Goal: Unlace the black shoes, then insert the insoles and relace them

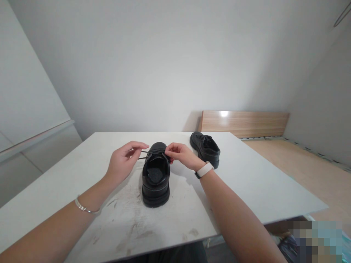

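Wood-grain panel along the pale wall, beyond the white table. Upper right: thin loop, possibly a cable. Lower right: multicoloured items, partly pixelated.

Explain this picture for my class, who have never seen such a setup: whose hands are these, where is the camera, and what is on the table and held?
There is no machine here: a person works with two bare hands. The only picture comes from a camera worn on the head, looking forward and down.

On the white table are two black shoes. The near shoe stands between the hands, its heel towards the person; the other shoe stands farther off to the right.

Dark laces run from the near shoe to the fingers of the left hand, which holds them. The right hand has its fingertips at the lacing; exactly what they grip is too small to tell.
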A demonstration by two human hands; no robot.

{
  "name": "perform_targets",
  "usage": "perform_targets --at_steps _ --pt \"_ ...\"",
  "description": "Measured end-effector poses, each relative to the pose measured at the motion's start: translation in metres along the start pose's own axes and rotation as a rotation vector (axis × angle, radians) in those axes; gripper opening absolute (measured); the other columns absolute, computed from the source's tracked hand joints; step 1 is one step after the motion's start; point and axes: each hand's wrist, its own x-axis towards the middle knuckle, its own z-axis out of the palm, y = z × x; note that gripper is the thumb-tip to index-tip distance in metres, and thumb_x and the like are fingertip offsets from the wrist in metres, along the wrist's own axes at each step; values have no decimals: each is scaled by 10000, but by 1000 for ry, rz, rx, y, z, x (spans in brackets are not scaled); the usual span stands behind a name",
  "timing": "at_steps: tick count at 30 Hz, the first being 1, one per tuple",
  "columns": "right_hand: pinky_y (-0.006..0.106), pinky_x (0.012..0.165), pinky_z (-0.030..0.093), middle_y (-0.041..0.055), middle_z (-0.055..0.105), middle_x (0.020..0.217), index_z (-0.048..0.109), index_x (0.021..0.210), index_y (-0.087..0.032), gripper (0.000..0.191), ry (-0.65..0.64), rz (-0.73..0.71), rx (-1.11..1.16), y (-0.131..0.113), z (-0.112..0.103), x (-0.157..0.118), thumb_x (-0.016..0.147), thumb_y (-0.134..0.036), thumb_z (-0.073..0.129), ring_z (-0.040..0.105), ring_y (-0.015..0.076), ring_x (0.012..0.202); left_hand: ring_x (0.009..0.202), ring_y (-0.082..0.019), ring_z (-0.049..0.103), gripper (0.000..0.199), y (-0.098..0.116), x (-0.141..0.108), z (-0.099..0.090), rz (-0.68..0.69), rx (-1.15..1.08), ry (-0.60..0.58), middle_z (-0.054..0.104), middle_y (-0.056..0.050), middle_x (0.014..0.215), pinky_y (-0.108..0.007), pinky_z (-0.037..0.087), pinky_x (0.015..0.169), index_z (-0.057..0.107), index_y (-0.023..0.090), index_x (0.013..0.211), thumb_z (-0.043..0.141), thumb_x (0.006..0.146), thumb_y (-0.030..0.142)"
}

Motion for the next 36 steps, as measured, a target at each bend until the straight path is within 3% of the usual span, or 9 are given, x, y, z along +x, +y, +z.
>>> perform_targets --at_steps 3,6,9,12,14,17,20,27,36 --pt "237 539 399 -51 540 626 582 804 -160 253 47 -30 -69 1 4 1 755 -376 704 485 87 549 897 -205 612 181 4 -1 -1 175 180 -7 662 -63 974 -302 488 739 750 240 877 570 883 219" --pt "239 563 352 -51 526 640 582 777 -162 166 108 -78 -130 -1 7 0 730 -277 692 440 90 584 815 -178 586 171 9 0 -2 211 229 26 626 -65 975 -281 467 660 760 241 873 591 864 216" --pt "248 597 355 -37 535 681 572 763 -169 149 147 -122 -148 -5 8 -3 726 -259 685 451 104 637 642 -132 557 104 12 2 -8 2 -35 -2 633 -59 893 -228 379 464 719 211 891 644 862 277" --pt "243 573 349 -29 540 695 567 763 -173 207 88 -145 -99 -12 7 -7 780 -351 670 446 98 612 441 -96 494 181 11 5 -15 -260 -430 -209 670 -44 803 -206 298 352 661 200 915 659 864 373" --pt "237 526 322 -19 538 674 570 724 -165 315 -16 -147 -29 -17 6 -9 853 -451 609 425 85 557 459 -129 569 234 10 6 -17 -314 -521 -290 703 -56 816 -238 417 390 654 191 918 649 872 420" --pt "222 459 276 -26 516 629 581 711 -158 413 -23 -124 37 -18 3 -10 887 -531 577 393 63 484 603 -162 654 280 6 5 -13 -242 -346 -233 718 -67 824 -292 552 576 691 164 890 645 884 441" --pt "205 414 305 -48 515 626 599 811 -167 365 71 -63 -11 -12 -1 -7 791 -512 716 422 64 461 658 -157 644 305 1 2 -4 -207 -109 -132 720 -64 841 -285 555 635 718 162 915 657 867 457" --pt "252 493 494 -6 606 663 602 834 -165 354 16 -17 -77 -3 -4 -3 759 -492 718 564 113 546 804 -212 671 320 -6 0 6 -216 50 -201 733 -89 912 -337 549 751 764 167 886 663 815 463" --pt "258 598 399 -23 563 716 574 818 -182 133 242 -185 -251 -8 14 -5 807 -304 628 488 109 644 823 -206 641 229 -10 2 11 -129 128 -190 691 -61 888 -337 505 781 672 174 873 607 856 393"
